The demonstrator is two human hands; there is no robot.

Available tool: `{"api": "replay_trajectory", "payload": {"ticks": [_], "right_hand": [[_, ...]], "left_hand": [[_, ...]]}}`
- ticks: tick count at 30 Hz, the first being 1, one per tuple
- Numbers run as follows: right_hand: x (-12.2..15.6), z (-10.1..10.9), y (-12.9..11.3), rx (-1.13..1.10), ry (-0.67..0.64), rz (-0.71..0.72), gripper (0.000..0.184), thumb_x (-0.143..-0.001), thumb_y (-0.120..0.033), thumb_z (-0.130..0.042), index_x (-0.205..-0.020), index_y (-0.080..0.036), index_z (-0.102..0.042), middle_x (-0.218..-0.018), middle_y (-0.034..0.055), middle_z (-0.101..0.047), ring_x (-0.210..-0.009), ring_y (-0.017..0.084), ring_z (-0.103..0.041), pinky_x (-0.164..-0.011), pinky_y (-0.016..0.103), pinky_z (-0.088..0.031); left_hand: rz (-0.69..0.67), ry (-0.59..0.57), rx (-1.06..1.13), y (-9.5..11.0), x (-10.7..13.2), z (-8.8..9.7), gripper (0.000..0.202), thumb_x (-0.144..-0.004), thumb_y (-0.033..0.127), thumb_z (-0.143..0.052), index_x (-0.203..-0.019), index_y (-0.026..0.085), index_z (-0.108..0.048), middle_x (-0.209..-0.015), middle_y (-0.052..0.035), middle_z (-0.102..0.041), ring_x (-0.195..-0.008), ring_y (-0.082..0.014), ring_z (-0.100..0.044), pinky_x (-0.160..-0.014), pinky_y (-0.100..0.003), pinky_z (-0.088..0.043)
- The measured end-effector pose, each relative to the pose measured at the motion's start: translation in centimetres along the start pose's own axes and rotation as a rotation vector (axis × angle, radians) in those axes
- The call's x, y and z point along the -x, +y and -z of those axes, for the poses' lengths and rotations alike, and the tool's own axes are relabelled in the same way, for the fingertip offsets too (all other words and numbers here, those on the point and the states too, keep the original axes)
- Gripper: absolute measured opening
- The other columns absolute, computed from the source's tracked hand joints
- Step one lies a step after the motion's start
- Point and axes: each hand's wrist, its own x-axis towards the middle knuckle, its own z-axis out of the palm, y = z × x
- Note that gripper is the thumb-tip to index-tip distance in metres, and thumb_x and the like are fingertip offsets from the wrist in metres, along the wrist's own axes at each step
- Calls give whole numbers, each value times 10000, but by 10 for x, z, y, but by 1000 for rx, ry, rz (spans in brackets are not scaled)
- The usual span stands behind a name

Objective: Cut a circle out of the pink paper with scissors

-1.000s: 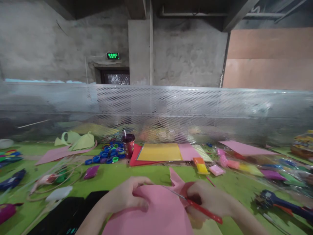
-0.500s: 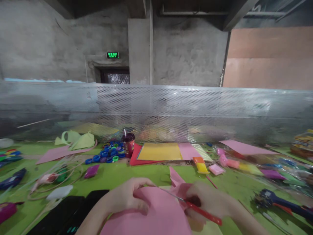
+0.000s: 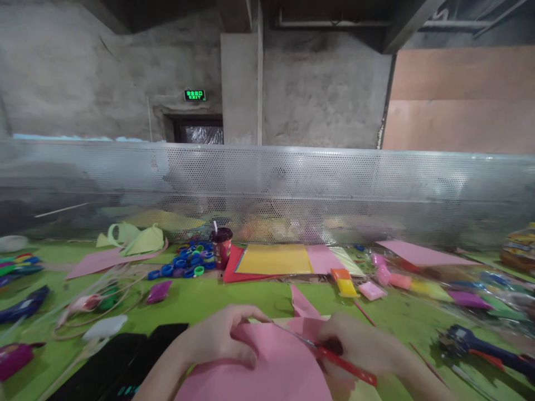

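Observation:
Near the table's front edge, a large pink paper sheet [image 3: 263, 373] with a curved edge is held up. My left hand [image 3: 221, 340] grips its upper left part, thumb on the near face and fingers behind the top edge. My right hand [image 3: 351, 342] is closed on red-handled scissors [image 3: 345, 365]. Their thin metal blades point up and left along the sheet's upper right edge, the tip close to my left fingertips. A pink offcut [image 3: 304, 305] stands up behind the blades. Pale yellow paper [image 3: 346, 390] lies beneath, partly covered.
A black device [image 3: 100, 365] lies left of my left arm. Behind my hands are a lidded cup [image 3: 221, 248], blue rings [image 3: 184, 264] and a yellow sheet [image 3: 273, 259]. A dark blue tool [image 3: 489, 345] lies right. A perforated metal screen [image 3: 267, 192] borders the far side.
The view has shifted slightly. The scissors and both hands stay nearly in place at the pink paper's edge, and the sheet has tilted a little.

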Motion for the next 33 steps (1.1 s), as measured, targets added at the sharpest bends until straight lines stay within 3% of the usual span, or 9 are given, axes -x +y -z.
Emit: {"api": "replay_trajectory", "payload": {"ticks": [8, 17, 22, 33], "right_hand": [[0, 3, -6, 2, -42, -4, 166, -688, -262, -507, -605, -126, -553, -565, -23, -426, -531, 75, -295, -478, 191, -230], [-2, 0, -13, 38, 16, 1, 137, -668, -204, -477, -548, -152, -438, -527, -46, -297, -494, 64, -246, -441, 183, -191], [-2, 1, -15, 28, 31, 22, 144, -660, -202, -481, -541, -158, -411, -517, -51, -280, -480, 58, -253, -428, 181, -180], [0, 0, -1, 3, 29, -48, 220, -632, -198, -524, -495, -154, -359, -502, -54, -262, -497, 61, -218, -445, 199, -176]], "left_hand": [[-13, -40, 43, 0, -2, -3, 530, -509, 274, -717, -1025, 258, -595, -1067, 7, -617, -999, -229, -533, -857, -328, -391], [37, -8, -48, -2, -3, -7, 585, -509, 310, -729, -1073, 282, -575, -999, 6, -632, -927, -226, -553, -811, -327, -411], [51, -28, 8, 0, -2, -6, 616, -516, 287, -728, -1106, 274, -550, -920, 8, -642, -826, -198, -579, -746, -300, -436], [44, -38, -68, 2, 0, -6, 622, -496, 251, -704, -1102, 270, -568, -1060, -14, -610, -911, -228, -549, -786, -320, -416]]}}
